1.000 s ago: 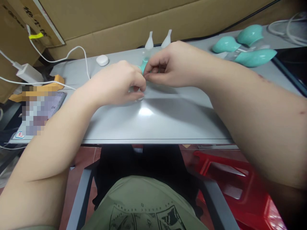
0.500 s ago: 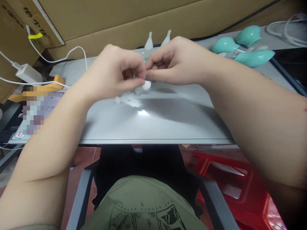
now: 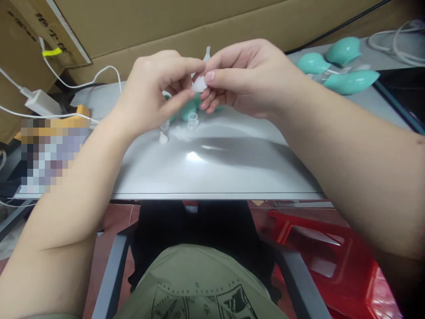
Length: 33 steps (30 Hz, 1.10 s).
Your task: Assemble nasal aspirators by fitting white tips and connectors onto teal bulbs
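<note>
A small translucent white silicone tip (image 3: 199, 84) is held up over the desk between my two hands. My right hand (image 3: 244, 77) pinches it with the thumb pressed on its right side; the lower fingers are curled. My left hand (image 3: 162, 84) closes on its left side with thumb and index finger. Just below them stands a clear plastic cup-like piece (image 3: 192, 120). Left of that sits a small white pear-shaped tip (image 3: 163, 137). Turquoise parts (image 3: 188, 110) show partly behind my fingers. A white nozzle with a thin neck (image 3: 207, 53) rises behind, mostly covered.
Turquoise teardrop-shaped devices (image 3: 352, 81) lie at the back right beside a coiled white cable (image 3: 398, 46). To the left are a white charger (image 3: 43, 104) and an orange-yellow bar (image 3: 83, 114). Cardboard (image 3: 199, 26) walls the back. A red stool (image 3: 318, 248) stands below right.
Both hands have risen slightly, and the white tip has moved up with them. My right hand has turned, its thumb now on the tip. The clear piece on the desk shows more plainly.
</note>
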### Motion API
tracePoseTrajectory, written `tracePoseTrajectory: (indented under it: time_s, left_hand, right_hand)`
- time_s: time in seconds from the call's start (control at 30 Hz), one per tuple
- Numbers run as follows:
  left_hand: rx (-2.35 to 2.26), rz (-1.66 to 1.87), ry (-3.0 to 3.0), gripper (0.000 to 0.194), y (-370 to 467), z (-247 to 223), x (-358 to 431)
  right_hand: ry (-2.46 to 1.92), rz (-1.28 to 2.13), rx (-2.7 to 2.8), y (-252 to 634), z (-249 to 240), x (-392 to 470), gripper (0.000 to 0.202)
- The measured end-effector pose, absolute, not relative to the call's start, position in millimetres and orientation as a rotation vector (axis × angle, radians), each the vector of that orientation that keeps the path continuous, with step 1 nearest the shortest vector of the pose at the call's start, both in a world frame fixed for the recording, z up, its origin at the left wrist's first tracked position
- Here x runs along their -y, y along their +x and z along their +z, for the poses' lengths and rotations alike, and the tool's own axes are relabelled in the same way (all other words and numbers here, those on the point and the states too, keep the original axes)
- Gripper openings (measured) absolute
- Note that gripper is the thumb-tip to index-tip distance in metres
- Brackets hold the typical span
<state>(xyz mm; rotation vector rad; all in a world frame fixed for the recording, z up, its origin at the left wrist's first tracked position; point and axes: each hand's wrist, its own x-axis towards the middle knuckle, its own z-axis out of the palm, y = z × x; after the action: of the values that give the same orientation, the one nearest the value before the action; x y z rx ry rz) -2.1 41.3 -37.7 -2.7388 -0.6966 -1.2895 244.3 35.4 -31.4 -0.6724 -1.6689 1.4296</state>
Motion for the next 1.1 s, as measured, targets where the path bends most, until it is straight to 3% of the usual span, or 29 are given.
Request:
tracePoseTrajectory:
  time_s: [0.2,0.43,0.83,1.1]
  left_hand:
    - [0.809,-1.197,-2.775,0.022,5,-32,-25]
    - [1.028,-1.049,-2.699,0.027,5,-23,-8]
    - [0.986,-1.049,-2.672,0.028,8,-27,-13]
    - [0.991,-1.036,-2.590,0.031,9,-27,-13]
  right_hand:
    - [-0.713,1.354,1.716,240,-29,-32,0.029]
    - [-0.753,1.243,1.767,240,-32,-34,0.029]
    - [-0.783,1.244,1.758,235,-37,-35,0.042]
    - [-0.722,1.228,1.688,231,-40,-31,0.039]
